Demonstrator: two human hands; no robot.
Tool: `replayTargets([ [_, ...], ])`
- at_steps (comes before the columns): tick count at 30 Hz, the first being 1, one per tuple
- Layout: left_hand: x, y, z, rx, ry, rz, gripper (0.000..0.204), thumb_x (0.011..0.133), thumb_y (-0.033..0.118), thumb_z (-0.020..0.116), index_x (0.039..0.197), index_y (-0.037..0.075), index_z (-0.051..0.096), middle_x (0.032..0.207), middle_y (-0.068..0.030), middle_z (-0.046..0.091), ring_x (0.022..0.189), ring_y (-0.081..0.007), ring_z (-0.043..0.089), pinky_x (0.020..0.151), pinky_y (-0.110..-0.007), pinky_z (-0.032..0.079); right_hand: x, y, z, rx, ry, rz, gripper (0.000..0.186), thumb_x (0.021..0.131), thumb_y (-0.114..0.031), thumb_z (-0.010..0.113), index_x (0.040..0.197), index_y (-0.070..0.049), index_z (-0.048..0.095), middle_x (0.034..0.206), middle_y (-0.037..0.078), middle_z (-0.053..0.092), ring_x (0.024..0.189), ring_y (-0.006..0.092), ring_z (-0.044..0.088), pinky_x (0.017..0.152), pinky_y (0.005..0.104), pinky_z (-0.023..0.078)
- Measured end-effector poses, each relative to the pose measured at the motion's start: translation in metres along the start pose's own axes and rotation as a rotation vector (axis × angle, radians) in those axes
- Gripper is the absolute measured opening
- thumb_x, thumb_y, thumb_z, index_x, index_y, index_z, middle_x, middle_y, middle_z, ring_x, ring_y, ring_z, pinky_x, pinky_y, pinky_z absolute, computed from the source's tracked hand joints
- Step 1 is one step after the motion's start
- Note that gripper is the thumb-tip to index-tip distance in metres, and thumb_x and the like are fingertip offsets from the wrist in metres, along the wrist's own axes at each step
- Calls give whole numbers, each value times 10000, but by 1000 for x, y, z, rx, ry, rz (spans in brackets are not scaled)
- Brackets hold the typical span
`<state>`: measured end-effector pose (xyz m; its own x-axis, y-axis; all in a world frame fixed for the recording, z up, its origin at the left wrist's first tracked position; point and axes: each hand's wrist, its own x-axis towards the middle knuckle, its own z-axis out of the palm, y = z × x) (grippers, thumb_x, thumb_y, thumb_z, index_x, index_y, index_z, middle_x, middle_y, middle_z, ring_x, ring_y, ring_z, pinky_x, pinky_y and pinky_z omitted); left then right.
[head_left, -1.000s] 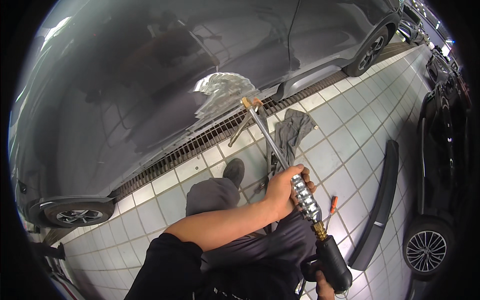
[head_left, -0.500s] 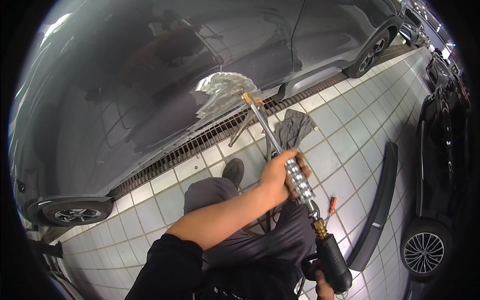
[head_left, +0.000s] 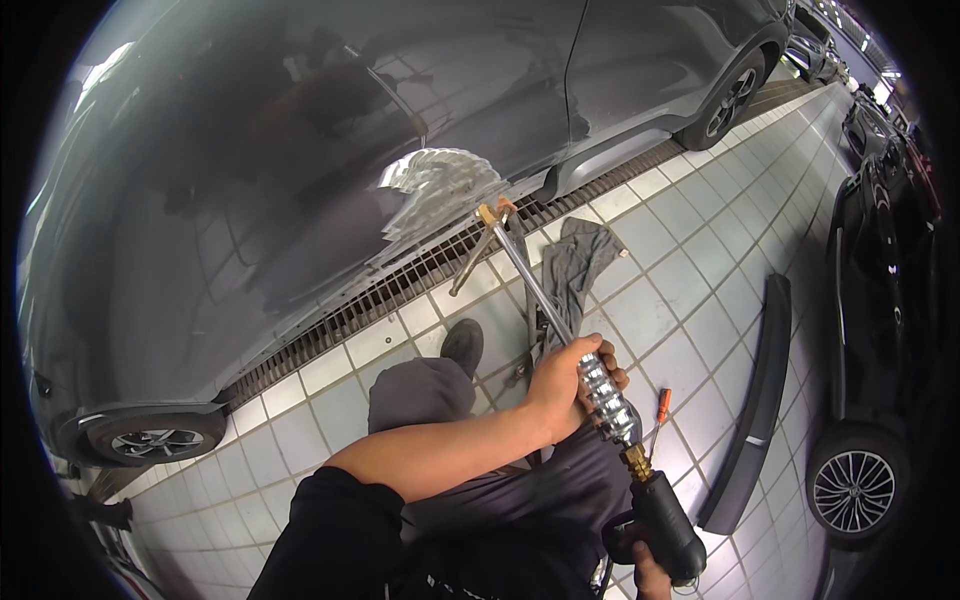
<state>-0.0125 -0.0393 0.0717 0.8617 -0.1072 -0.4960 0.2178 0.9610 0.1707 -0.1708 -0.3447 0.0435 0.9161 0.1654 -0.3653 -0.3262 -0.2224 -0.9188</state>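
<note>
My left hand (head_left: 565,385) wraps tight around the ribbed chrome weight (head_left: 605,395) of a long steel puller (head_left: 545,300); my right hand (head_left: 650,578), low at the frame's edge, grips its black rubbery handle (head_left: 665,525); the rod slants up to a brass tip (head_left: 490,213) touching the glossy grey car door (head_left: 330,170), beside a bare, sanded patch (head_left: 440,185); a crumpled grey rag (head_left: 575,260) lies on pale floor tiles (head_left: 670,300) near the metal drain grate (head_left: 400,290).

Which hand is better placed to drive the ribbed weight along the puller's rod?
Left, probably. The left hand already wraps the ribbed sliding weight on the rod. The right hand grips the black handle at the lower end, bracing the tool.
</note>
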Motion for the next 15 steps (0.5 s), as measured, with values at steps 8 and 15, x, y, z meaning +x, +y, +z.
replayTargets([
  [8,2,16,0,78,-15,34,226,908,283,550,896,58,552,785,-65,575,798,-253,593,803,-400,506,9,0,5,-63,-35,11,333,888,-169,656,1160,8,583,1074,114,633,1024,228,593,947,362,448],
  [15,-3,21,-1,55,-69,18,222,905,283,555,904,61,561,785,-59,578,801,-245,593,802,-395,505,10,1,-6,-127,-28,25,330,893,-158,652,1170,8,582,1088,115,633,1039,229,591,960,364,445],
])
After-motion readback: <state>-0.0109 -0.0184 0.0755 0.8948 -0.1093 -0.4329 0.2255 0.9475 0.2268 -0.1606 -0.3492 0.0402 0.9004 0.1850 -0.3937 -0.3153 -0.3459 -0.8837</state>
